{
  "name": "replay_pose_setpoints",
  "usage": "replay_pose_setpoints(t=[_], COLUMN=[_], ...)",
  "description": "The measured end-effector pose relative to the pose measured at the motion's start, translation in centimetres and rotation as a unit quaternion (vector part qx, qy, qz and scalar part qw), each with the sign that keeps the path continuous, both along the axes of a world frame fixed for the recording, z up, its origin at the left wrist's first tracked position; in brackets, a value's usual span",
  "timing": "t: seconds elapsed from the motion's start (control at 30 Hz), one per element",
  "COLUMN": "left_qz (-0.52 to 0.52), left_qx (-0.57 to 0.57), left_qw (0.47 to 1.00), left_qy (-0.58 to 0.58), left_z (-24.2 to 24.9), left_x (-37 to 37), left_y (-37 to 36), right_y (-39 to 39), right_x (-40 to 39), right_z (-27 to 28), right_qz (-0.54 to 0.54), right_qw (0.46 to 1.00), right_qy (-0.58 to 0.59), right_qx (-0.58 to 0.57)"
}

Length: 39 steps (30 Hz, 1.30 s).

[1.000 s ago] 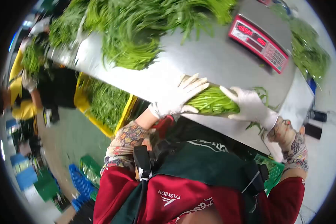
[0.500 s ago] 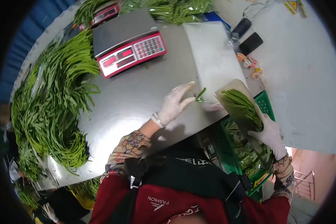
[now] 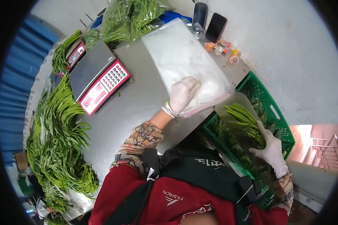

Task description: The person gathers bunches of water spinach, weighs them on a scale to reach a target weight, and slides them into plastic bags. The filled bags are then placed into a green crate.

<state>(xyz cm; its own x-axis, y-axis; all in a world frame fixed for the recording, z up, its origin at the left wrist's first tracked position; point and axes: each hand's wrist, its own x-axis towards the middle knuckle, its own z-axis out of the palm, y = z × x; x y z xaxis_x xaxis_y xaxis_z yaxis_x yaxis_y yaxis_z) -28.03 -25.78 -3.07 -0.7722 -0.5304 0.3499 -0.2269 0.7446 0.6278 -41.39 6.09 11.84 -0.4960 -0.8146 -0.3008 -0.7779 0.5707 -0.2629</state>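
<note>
Your right hand (image 3: 271, 150) grips greens (image 3: 244, 118) over crate (image 3: 266, 95) | left hand (image 3: 183, 93) curled on plastic sheets (image 3: 184, 48) (hold unclear) | likely set-down; next: gentle release

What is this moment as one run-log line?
left hand: on clear plastic | right hand: holding wrapped greens over green crate | scale: on table

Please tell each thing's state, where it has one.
Wrapped green stem bundle: held by white-gloved right hand
Clear flat plastic bags: under white-gloved left hand, curled
Red digital scale: lit, unloaded
Green perforated plastic crate: open, containing greens
Black rectangular phone: screen dark
</note>
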Motion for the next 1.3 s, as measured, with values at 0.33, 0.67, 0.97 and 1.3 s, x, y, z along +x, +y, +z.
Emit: replay_pose_setpoints(t=[0.33,0.67,0.97,1.3], left_qz=[-0.035,0.035,0.201,0.068], left_qx=[-0.059,-0.12,-0.039,0.71], left_qw=[0.994,0.983,0.954,0.619], left_qy=[0.083,0.133,0.22,0.329], left_z=[3.9,5.1,5.5,-3.1], left_x=[-0.3,-0.6,9.8,9.8], left_y=[3.8,5.2,7.2,11.5], right_y=[-5.5,-10.8,-11.5,-15.4], right_x=[0.1,2.5,2.5,7.6], right_z=[-4.3,-5.6,-6.2,-7.7], right_qz=[-0.028,0.003,0.032,0.158], right_qw=[0.999,0.995,0.974,0.964], right_qy=[-0.025,-0.054,-0.177,-0.172], right_qx=[-0.034,-0.082,-0.14,-0.13])
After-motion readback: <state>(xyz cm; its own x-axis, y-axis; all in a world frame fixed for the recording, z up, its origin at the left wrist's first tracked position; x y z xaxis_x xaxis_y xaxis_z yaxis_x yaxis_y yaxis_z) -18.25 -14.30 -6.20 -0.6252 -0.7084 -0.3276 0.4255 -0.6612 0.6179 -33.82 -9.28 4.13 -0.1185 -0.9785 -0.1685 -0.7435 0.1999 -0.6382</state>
